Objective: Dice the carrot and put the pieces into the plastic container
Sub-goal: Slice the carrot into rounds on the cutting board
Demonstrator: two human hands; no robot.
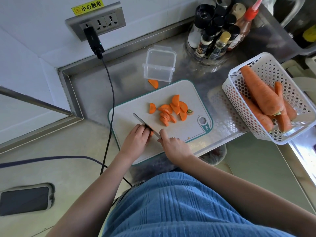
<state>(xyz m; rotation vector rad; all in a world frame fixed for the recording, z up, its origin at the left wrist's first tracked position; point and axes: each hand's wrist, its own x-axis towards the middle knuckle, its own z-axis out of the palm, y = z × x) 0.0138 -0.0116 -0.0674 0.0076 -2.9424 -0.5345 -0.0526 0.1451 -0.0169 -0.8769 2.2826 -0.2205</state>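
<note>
On the white cutting board (188, 93) lies a heap of half-moon carrot slices (171, 111) beside a cut-off green stem end (189, 111). My left hand (136, 139) curls over a small carrot piece (151, 133), mostly hidden under the fingers. My right hand (174, 144) grips the handle of a knife (145, 124), whose blade runs along my left fingers and down onto that piece. The clear plastic container (159, 65) stands empty behind the board. One carrot slice (153, 83) lies on the counter in front of it.
A white perforated basket (239, 93) with whole carrots (261, 93) sits at the right. A round rack of seasoning bottles (215, 31) stands behind. A black cable (111, 93) hangs from the wall socket (95, 23) past the board's left edge. A phone (25, 199) lies at lower left.
</note>
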